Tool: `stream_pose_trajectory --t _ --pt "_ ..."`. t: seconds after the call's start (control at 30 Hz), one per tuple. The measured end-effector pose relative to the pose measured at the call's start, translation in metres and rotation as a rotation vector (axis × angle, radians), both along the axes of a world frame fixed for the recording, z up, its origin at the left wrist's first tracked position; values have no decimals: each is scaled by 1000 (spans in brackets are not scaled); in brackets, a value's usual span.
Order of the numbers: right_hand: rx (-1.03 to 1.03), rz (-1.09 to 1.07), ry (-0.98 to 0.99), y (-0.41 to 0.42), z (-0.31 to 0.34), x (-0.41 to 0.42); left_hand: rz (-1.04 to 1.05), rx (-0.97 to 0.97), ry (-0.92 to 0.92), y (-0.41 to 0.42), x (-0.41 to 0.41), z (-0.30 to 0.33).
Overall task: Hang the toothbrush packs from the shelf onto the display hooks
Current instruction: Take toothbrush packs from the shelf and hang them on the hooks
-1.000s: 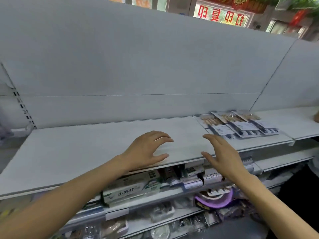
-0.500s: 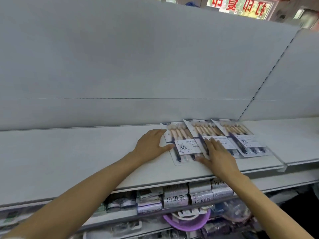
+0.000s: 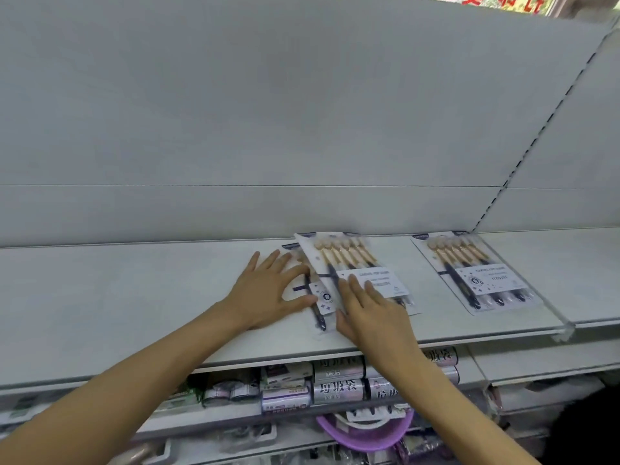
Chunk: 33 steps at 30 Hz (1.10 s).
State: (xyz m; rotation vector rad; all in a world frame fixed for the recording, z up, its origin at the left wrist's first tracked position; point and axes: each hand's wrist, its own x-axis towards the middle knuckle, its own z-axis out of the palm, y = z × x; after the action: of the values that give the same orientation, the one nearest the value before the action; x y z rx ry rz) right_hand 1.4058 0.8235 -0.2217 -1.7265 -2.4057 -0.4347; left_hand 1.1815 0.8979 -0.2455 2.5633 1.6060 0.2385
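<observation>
Grey shelf point(image 3: 134, 297), top tier. Three toothbrush packs lie flat on it. Two overlap near the middle: the upper pack point(image 3: 355, 266) rests partly over the lower pack point(image 3: 318, 297). The third pack point(image 3: 476, 273) sits apart to the right, near the shelf's end.

Left hand point(image 3: 268, 293): fingers spread and fairly straight, thumb and forefinger touching the lower pack's left edge, no clear grip.

Right hand point(image 3: 372, 313): flat, fingers straight, lying on the upper pack's label.

Shelf below holds rolled bags point(image 3: 339, 391); a purple basket point(image 3: 365, 434) underneath.
</observation>
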Motion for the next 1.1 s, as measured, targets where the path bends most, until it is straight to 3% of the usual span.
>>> stream_pose_trajectory --t 0.13,0.23,0.33,0.43,0.53,0.77,1.1 --pt "-43 70 33 -14 7 -24 69 12 -16 -14 -29 -2" --pt "-85 96 199 -19 21 -34 93 17 -44 -21 -46 -3" --pt "-174 5 462 -6 32 -29 100 -12 -108 -25 -59 2" --pt "-257 -123 547 15 30 -14 104 -70 -150 -24 -69 5" --pt "-489 -258 630 26 30 -9 118 -134 -192 -24 -71 7" --pt "-688 -318 1077 22 36 -15 162 -167 -268 -39 -76 9" --pt "-768 -202 1356 15 45 -35 257 -281 -933 -54 -79 18"
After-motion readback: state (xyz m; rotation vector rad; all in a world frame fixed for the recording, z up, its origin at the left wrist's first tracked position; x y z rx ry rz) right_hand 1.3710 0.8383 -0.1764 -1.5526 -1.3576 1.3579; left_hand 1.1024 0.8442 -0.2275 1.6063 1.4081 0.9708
